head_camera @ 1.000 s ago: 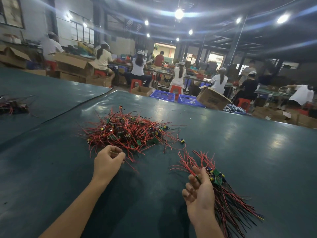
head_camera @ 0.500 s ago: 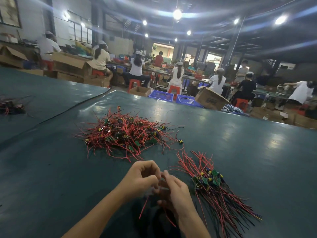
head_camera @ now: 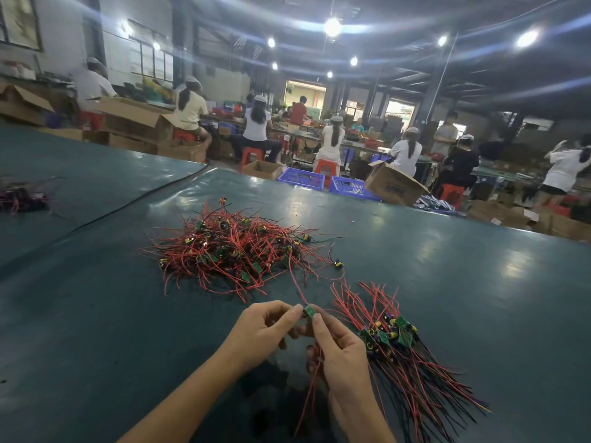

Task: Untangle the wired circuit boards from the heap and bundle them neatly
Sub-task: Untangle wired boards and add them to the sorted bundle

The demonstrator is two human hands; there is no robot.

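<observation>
Board (head_camera: 309, 311) drawn from heap (head_camera: 236, 251)
Left hand (head_camera: 265, 327) and right hand (head_camera: 342, 356), lately apart, meet near the heap, fingers (head_camera: 287, 315) pinching it; bundling likely next.

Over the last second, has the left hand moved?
Yes. The left hand drew back from the heap rightward toward the bundle, and now pinches a board with the right hand.

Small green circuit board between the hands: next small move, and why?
Probably draw the small green circuit board back toward the body: left hand and right hand both pinch it, yet one red wire trails into the tangled red-wire heap, so it isn't free for the aligned bundle.
</observation>
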